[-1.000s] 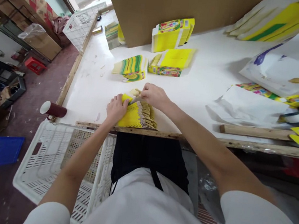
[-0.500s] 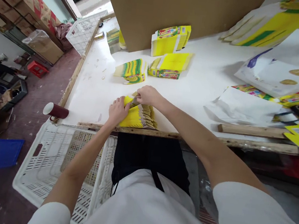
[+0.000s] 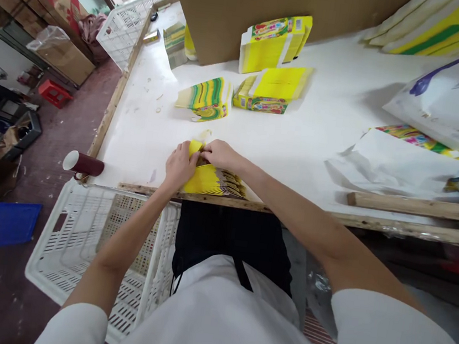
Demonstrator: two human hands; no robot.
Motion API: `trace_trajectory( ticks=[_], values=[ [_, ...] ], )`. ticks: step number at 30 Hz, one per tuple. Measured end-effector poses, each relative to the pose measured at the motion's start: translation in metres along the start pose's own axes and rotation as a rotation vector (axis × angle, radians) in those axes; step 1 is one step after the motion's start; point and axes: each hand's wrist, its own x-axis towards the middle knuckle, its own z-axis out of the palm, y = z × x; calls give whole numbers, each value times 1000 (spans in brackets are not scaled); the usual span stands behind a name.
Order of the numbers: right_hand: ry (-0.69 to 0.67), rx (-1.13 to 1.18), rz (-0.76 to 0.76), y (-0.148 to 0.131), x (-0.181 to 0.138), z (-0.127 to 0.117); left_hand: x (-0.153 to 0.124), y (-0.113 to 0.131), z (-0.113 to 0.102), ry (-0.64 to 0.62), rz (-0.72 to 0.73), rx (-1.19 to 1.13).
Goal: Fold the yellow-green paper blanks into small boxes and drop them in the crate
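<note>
One yellow carton stack [image 3: 212, 180] | left hand [image 3: 180, 165] fingers pinching it | right hand [image 3: 220, 154] fingers likewise

a white table [image 3: 313, 132] carries fanned yellow cartons [image 3: 212, 180] at its near edge, striped flats [image 3: 205, 96] and yellow boxes [image 3: 271, 88] farther back, white paper [image 3: 389, 164] and a wooden batten [image 3: 405, 205] to the right.

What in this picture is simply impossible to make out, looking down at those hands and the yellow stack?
Head view, the only one:
1. What the right hand pinches: its own fingers and the left hand cover it.
2. Print on the yellow boxes: too small to read.
3. White bag: cut off by the right edge.
4. Lower sheets of the yellow stack: only their edges show.
</note>
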Motion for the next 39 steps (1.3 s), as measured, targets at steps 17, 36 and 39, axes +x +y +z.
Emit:
trace_trajectory(
  ticks=[17, 36, 39],
  values=[
    [12, -186, -192, 31, -6, -36, 9, 2, -6, -86, -164, -138],
    [234, -293, -222, 51, -6, -23, 5, 9, -5, -70, -31, -10],
    [195, -292, -271, 51, -2, -28, 5, 10, -5, -72, -47, -5]
  ],
)
